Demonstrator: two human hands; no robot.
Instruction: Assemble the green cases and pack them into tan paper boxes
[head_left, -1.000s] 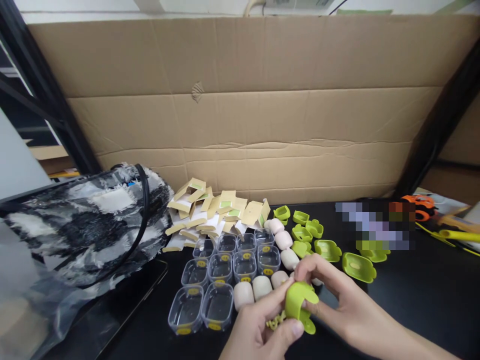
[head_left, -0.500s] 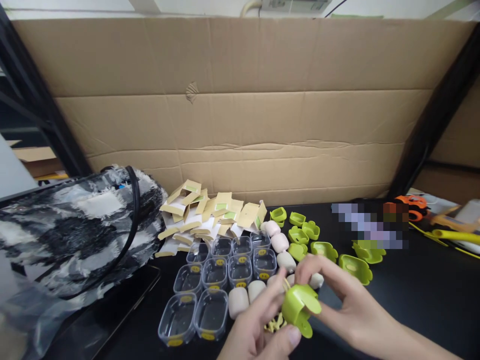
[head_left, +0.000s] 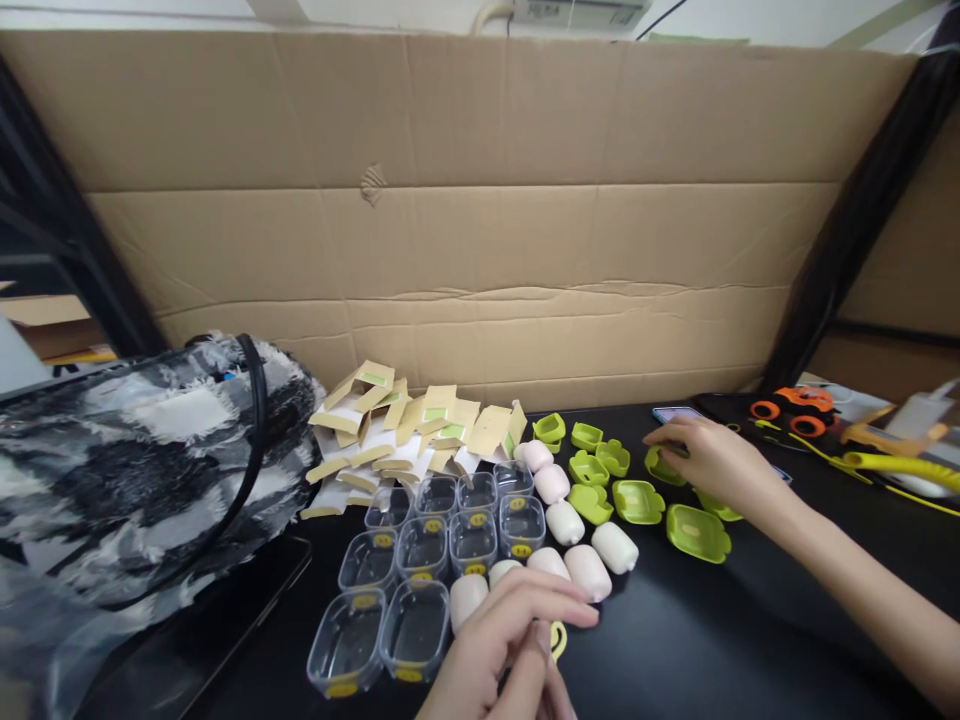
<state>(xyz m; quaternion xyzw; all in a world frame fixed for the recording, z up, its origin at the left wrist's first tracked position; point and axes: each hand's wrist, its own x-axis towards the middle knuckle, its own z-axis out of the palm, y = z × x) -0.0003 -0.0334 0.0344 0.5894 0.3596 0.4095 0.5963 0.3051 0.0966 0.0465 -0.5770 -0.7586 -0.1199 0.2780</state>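
My right hand (head_left: 694, 455) is stretched out to the far right, its fingers closed around a small green flower-edged cup (head_left: 661, 466) at the table surface. My left hand (head_left: 510, 640) is low in the middle, thumb and fingers bent together. A thin yellow ring-shaped piece (head_left: 557, 640) pokes out beside its fingers; the rest of it is hidden. Right above my left hand lie several off-white rounded plugs (head_left: 588, 572). More green cups stand close to my right hand, among them a larger one (head_left: 697, 532) and another (head_left: 637, 502).
Clear plastic tubs (head_left: 416, 630) with yellow smiley stickers stand in rows left of my left hand. Behind them is a heap of folded card sleeves (head_left: 409, 430). A black-and-white bag (head_left: 165, 450) lies at left. An orange toy car (head_left: 796, 410) and yellow coiled cord (head_left: 900, 467) are at right.
My right hand has moved away from the left, carrying the green cup up and right to the other cups. My left hand has stayed low, and more plugs now show beside it.
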